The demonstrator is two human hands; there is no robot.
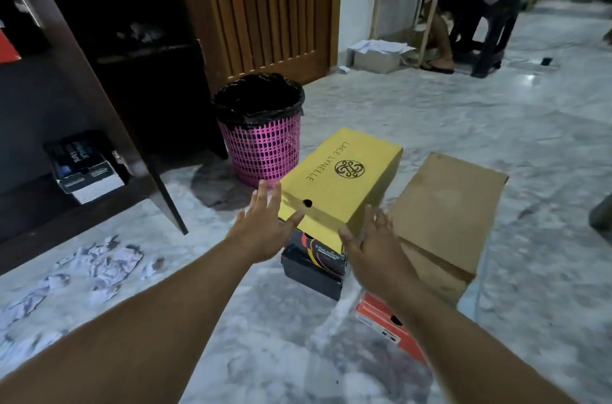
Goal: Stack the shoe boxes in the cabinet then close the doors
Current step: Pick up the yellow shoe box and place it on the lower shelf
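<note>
Floor: pale marbled tiles (447,112) run from near to far, with crumpled paper scraps (99,262) lying near left.
Cabinet: dark wooden cabinet (109,79) at far left, its door (165,205) swung open; a dark-and-white shoe box (84,168) sits on its lowest shelf.
Bin: pink lattice waste basket (263,151) with a black liner, just right of the cabinet.
Left hand: left hand (261,228) open, fingers spread, at the near left corner of the yellow box; thumb at its edge, contact unclear.
Yellow box: yellow shoe box (344,178) lies on top of a black shoe box (313,266), centre floor.
Right hand: right hand (374,248) open, fingers spread, at the yellow box's near right corner.
Brown box: plain brown shoe box (443,214) rests on an orange shoe box (381,317), just right of the yellow one.
Far right: a seated person's legs (440,36) beside a dark stool (490,29).
</note>
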